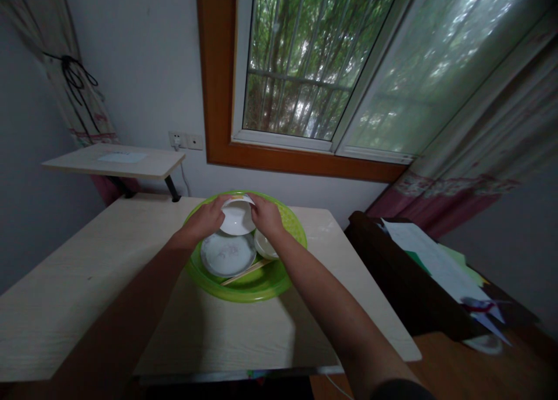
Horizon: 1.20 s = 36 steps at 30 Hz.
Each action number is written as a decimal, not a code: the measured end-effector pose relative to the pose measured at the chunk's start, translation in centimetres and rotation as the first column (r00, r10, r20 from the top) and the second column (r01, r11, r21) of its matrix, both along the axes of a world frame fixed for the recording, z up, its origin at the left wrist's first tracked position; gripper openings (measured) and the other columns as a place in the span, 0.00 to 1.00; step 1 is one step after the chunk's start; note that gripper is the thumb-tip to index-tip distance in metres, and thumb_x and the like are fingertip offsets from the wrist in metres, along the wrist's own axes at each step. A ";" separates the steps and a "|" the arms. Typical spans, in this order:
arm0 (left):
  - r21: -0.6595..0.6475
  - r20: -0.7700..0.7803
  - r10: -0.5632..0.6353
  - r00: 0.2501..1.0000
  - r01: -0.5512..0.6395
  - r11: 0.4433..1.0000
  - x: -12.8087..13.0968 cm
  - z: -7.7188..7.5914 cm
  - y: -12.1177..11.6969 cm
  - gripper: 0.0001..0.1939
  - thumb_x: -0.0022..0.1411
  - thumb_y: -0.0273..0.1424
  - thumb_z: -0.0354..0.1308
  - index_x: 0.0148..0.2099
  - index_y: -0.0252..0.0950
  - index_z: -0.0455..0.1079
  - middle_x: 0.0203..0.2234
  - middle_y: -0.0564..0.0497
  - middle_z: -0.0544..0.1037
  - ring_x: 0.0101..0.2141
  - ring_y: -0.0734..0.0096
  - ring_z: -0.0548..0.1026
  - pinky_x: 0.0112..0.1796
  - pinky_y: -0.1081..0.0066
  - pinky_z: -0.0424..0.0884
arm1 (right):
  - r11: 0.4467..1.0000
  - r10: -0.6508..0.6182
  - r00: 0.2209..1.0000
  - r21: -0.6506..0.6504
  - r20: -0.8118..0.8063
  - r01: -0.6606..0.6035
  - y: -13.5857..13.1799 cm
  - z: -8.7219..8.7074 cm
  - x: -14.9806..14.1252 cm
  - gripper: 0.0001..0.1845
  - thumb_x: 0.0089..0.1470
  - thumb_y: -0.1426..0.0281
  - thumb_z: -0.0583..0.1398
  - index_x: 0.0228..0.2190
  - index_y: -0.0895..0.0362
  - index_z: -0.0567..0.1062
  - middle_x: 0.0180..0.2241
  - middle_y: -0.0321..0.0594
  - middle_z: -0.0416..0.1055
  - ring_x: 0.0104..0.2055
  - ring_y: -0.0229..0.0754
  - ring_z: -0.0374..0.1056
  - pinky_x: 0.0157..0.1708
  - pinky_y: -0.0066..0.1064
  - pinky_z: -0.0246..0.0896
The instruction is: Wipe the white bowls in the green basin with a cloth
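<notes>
My left hand (208, 218) and my right hand (267, 215) grip opposite sides of a white bowl (238, 218), tilted so that its inside faces me. Both hands have their fingers wrapped over its rim. The bowl is over the back part of a round green basin (257, 294). Inside the basin, a pale plate (229, 253) with a faint pattern lies nearest my left hand. A second white bowl (264, 246) sits beside the plate, partly covered by my right forearm. A pair of light chopsticks (244, 272) lies across the front of the basin.
The basin stands on a pale wooden table (322, 324). A small raised shelf (117, 160) with a paper on it is at the back left. Right of the table stands a dark brown piece of furniture (392, 272) with papers (431, 254) and scissors (477, 305). A window (305, 63) is behind.
</notes>
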<state>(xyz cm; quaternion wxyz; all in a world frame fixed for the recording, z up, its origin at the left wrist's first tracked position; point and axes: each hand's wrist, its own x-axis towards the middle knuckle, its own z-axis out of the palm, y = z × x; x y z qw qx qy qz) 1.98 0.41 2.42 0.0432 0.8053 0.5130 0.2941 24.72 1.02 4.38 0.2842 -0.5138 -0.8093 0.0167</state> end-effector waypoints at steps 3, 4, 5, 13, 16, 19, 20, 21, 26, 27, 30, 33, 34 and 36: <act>-0.013 0.016 0.005 1.000 -0.004 1.000 0.0 0.3 -0.2 0.32 0.66 0.24 0.48 0.71 0.35 0.60 0.62 0.39 0.75 0.59 0.54 0.76 0.62 0.54 0.70 | 1.000 0.007 0.999 -0.009 -0.035 -0.007 0.0 0.0 0.0 0.28 0.66 0.74 0.54 0.65 0.53 0.71 0.62 0.41 0.75 0.61 0.44 0.72 0.63 0.35 0.64; 0.004 0.014 -0.024 1.000 0.024 1.000 0.0 0.4 -0.3 0.33 0.66 0.23 0.48 0.72 0.36 0.59 0.63 0.40 0.74 0.60 0.56 0.75 0.63 0.55 0.68 | 1.000 0.011 0.999 -0.008 -0.042 -0.011 0.0 0.0 0.0 0.28 0.66 0.75 0.54 0.65 0.53 0.71 0.62 0.41 0.75 0.61 0.44 0.72 0.63 0.34 0.64; 0.026 0.009 -0.060 0.998 0.060 0.998 -0.1 0.5 -0.3 0.34 0.66 0.22 0.48 0.73 0.37 0.59 0.65 0.42 0.72 0.62 0.58 0.73 0.65 0.56 0.66 | 1.000 0.016 0.999 -0.006 -0.046 -0.016 0.0 0.0 0.0 0.28 0.66 0.75 0.54 0.65 0.53 0.71 0.62 0.41 0.74 0.62 0.44 0.71 0.63 0.34 0.64; 0.158 -0.025 -0.156 0.987 0.158 0.975 -0.4 -0.4 0.4 0.36 0.63 0.19 0.48 0.72 0.42 0.61 0.67 0.47 0.70 0.64 0.64 0.70 0.65 0.61 0.66 | 0.997 0.069 0.995 0.045 -0.078 -0.065 0.6 -0.3 0.2 0.30 0.63 0.78 0.55 0.64 0.53 0.72 0.61 0.41 0.75 0.62 0.45 0.71 0.64 0.36 0.64; 0.166 -0.023 -0.117 0.993 0.119 0.979 -0.6 -0.9 0.7 0.34 0.64 0.20 0.50 0.71 0.40 0.62 0.65 0.45 0.73 0.61 0.61 0.74 0.62 0.59 0.70 | 0.994 0.096 0.990 0.071 -0.103 -0.089 0.9 -0.6 0.2 0.29 0.62 0.79 0.55 0.62 0.53 0.73 0.60 0.42 0.76 0.59 0.46 0.73 0.63 0.37 0.66; 0.146 -0.021 -0.078 0.997 0.080 0.986 -0.5 -0.9 0.7 0.32 0.64 0.21 0.50 0.69 0.39 0.63 0.62 0.42 0.75 0.58 0.59 0.77 0.60 0.57 0.73 | 0.992 0.101 0.988 0.083 -0.114 -0.091 1.0 -0.8 0.3 0.29 0.62 0.79 0.56 0.62 0.53 0.74 0.59 0.43 0.77 0.58 0.47 0.73 0.61 0.39 0.67; 0.136 -0.023 -0.067 0.998 0.069 0.988 -0.5 -0.9 0.7 0.32 0.64 0.21 0.50 0.69 0.38 0.63 0.62 0.42 0.76 0.57 0.58 0.77 0.59 0.56 0.73 | 0.992 0.100 0.988 0.083 -0.115 -0.090 1.1 -0.8 0.3 0.29 0.62 0.79 0.56 0.62 0.52 0.74 0.59 0.43 0.77 0.58 0.48 0.73 0.62 0.39 0.67; 0.127 -0.026 -0.055 0.998 0.058 0.990 -0.5 -0.9 0.6 0.31 0.64 0.21 0.50 0.69 0.38 0.63 0.61 0.41 0.76 0.57 0.57 0.78 0.59 0.55 0.73 | 0.993 0.097 0.988 0.081 -0.117 -0.088 1.1 -0.8 0.3 0.29 0.62 0.79 0.56 0.62 0.52 0.74 0.59 0.43 0.77 0.59 0.47 0.73 0.62 0.39 0.67; 0.114 -0.017 -0.032 0.999 0.034 0.993 -0.4 -1.1 0.7 0.31 0.63 0.22 0.51 0.68 0.36 0.63 0.62 0.40 0.76 0.58 0.56 0.77 0.61 0.54 0.71 | 0.993 0.098 0.986 0.076 -0.131 -0.089 1.1 -0.9 0.3 0.29 0.62 0.79 0.56 0.62 0.53 0.74 0.60 0.43 0.76 0.60 0.46 0.73 0.63 0.38 0.65; 0.117 -0.014 -0.035 0.999 0.036 0.993 -0.4 -1.1 0.8 0.30 0.63 0.22 0.51 0.68 0.35 0.63 0.62 0.39 0.75 0.58 0.55 0.77 0.61 0.54 0.71 | 0.993 0.102 0.986 0.077 -0.133 -0.092 1.1 -0.9 0.4 0.29 0.62 0.80 0.56 0.62 0.54 0.74 0.60 0.43 0.76 0.60 0.46 0.73 0.63 0.38 0.65; 0.111 -0.007 -0.028 1.000 0.029 0.993 -0.4 -1.1 0.7 0.30 0.63 0.23 0.51 0.68 0.35 0.63 0.61 0.38 0.75 0.58 0.53 0.77 0.61 0.54 0.71 | 0.993 0.105 0.985 0.068 -0.134 -0.096 1.2 -0.9 0.4 0.29 0.62 0.79 0.56 0.62 0.53 0.74 0.60 0.43 0.76 0.60 0.46 0.72 0.64 0.38 0.65; 0.079 0.001 0.016 1.000 -0.016 0.997 -0.3 -0.9 0.4 0.30 0.64 0.24 0.52 0.68 0.36 0.63 0.60 0.39 0.77 0.56 0.54 0.78 0.59 0.55 0.73 | 0.994 0.102 0.985 0.060 -0.142 -0.094 1.2 -0.9 0.4 0.29 0.62 0.79 0.56 0.62 0.53 0.74 0.60 0.42 0.76 0.61 0.46 0.72 0.64 0.38 0.65; 0.068 0.000 0.029 1.000 -0.029 0.997 -0.2 -0.8 0.4 0.30 0.64 0.24 0.52 0.68 0.36 0.63 0.59 0.39 0.77 0.55 0.53 0.79 0.58 0.55 0.73 | 0.994 0.102 0.984 0.060 -0.145 -0.094 1.2 -0.9 0.4 0.29 0.62 0.79 0.55 0.62 0.53 0.74 0.60 0.42 0.76 0.61 0.46 0.72 0.64 0.37 0.64; 0.059 -0.005 0.029 1.000 -0.028 0.998 -0.2 -0.6 0.2 0.30 0.64 0.25 0.52 0.68 0.35 0.63 0.58 0.39 0.77 0.53 0.53 0.80 0.57 0.54 0.74 | 0.994 0.101 0.983 0.062 -0.151 -0.092 1.2 -0.9 0.4 0.29 0.62 0.79 0.55 0.62 0.54 0.74 0.60 0.42 0.76 0.61 0.46 0.72 0.64 0.37 0.64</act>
